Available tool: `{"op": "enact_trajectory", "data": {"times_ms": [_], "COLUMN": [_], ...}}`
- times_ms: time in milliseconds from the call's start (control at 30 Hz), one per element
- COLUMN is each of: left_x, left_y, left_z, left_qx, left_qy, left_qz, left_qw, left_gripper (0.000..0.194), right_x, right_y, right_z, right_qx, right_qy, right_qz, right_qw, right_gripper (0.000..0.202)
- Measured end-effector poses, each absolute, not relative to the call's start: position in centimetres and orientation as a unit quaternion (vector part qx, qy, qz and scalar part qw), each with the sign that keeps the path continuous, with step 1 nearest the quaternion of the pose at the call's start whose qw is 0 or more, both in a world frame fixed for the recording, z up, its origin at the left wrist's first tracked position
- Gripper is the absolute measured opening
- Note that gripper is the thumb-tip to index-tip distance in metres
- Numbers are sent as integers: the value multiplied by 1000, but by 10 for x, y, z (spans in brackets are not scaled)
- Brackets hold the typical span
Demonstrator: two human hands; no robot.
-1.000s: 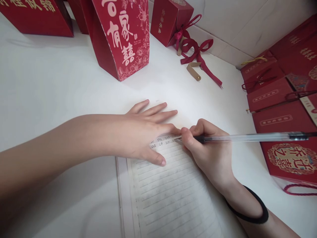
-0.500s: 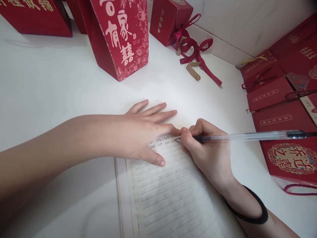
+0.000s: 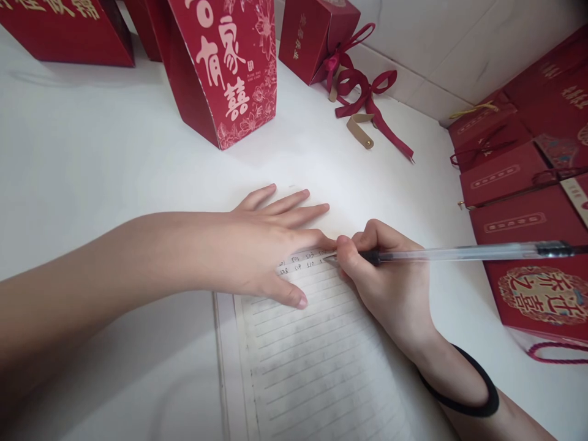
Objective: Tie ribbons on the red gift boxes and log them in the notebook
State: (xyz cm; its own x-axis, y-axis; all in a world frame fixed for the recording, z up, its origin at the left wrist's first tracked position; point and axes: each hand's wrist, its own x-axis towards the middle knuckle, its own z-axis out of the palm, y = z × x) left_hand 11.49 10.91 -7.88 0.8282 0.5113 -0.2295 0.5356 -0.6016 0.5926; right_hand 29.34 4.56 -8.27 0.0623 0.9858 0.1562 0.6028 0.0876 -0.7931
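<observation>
A lined notebook (image 3: 312,361) lies open on the white table, with two short rows of handwritten numbers near its top. My left hand (image 3: 275,245) is spread flat across the notebook's upper left part, its fingers apart and partly on the table beyond. In my right hand (image 3: 390,282) a clear pen (image 3: 468,252) with a black grip is pinched between thumb and fingers. The pen's tip touches the page at the right end of the second row. A black band circles my right wrist.
A tall red gift box (image 3: 229,73) stands beyond my left hand. Behind it sit a smaller red box (image 3: 307,40) and a dark red ribbon bow (image 3: 361,89) beside a tan strap (image 3: 361,130). Several red gift bags (image 3: 519,226) line the right side, near a tiled wall (image 3: 441,43).
Almost nothing differs. The whole view has shifted very slightly; both hands and the pen keep practically the same places on the page.
</observation>
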Motion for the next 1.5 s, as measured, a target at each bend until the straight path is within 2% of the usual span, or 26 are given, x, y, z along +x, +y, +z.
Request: {"op": "enact_trajectory", "data": {"times_ms": [1033, 1100, 1267, 1367, 1500], "left_x": [114, 114, 113, 111, 108], "left_y": [109, 109, 109, 109, 109], "left_z": [-79, -78, -76, -72, -66], "left_qx": [899, 899, 897, 899, 906], "left_qy": [289, 290, 285, 283, 267], "left_qz": [-28, -28, -22, -41, -53], "left_qw": [328, 328, 337, 333, 323], "left_gripper": [67, 68, 66, 68, 72], "right_x": [292, 293, 304, 310, 317], "right_y": [45, 45, 49, 56, 67], "right_z": [-81, -81, -84, -90, -96], "right_qx": [-636, -627, -569, -570, -598], "right_qy": [-624, -605, -480, -456, -467], "right_qz": [254, 291, 429, 432, 376], "right_qw": [378, 396, 512, 529, 532], "right_gripper": [34, 34, 37, 35, 30]}}
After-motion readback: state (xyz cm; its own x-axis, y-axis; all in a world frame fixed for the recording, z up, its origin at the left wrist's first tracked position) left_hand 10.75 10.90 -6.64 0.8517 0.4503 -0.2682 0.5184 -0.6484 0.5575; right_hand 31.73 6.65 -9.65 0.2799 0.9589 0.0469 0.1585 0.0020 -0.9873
